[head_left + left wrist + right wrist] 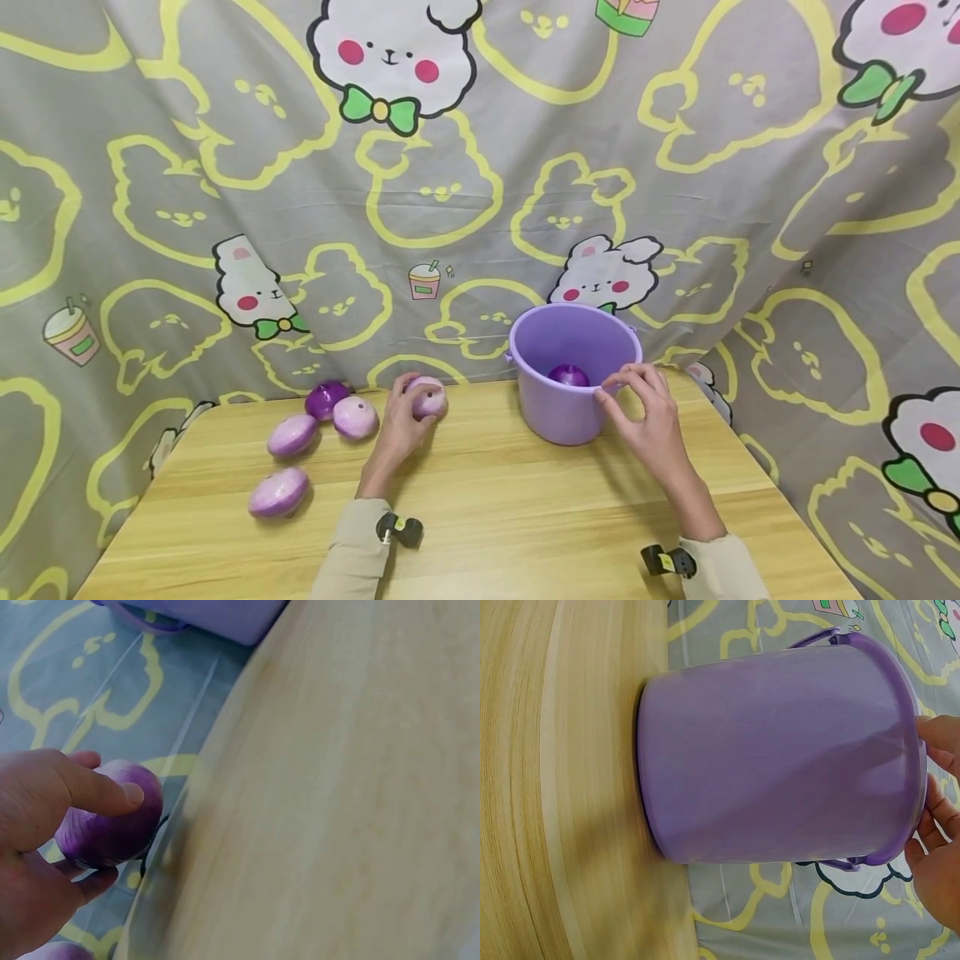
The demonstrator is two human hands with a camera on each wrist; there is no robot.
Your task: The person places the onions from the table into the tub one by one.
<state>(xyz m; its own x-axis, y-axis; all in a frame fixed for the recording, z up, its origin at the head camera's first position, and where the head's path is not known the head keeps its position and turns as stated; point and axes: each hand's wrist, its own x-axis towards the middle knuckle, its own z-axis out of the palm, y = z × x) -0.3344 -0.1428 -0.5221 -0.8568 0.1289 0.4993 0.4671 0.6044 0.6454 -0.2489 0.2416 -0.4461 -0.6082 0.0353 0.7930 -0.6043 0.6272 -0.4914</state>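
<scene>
My left hand [401, 425] grips a purple-and-white red onion [431, 400] by its sides, near the table's back edge. In the left wrist view the thumb lies over the onion [112, 825], and fingers curl beneath it. At the right stands a lavender plastic bucket [551, 408], upright, with another red onion [570, 375] inside. My right hand [651, 412] pinches the bucket's near right rim between thumb and fingers. The right wrist view shows the bucket [780, 757] from the side, the fingertips at its rim.
Left of my left hand lie more red onions: a dark one [327, 400], a pale one [355, 417], one nearer me [292, 435] and one closest [279, 492]. The wooden table [480, 517] ends at a patterned grey curtain [450, 208] behind. The bucket's handle [817, 636] hangs down.
</scene>
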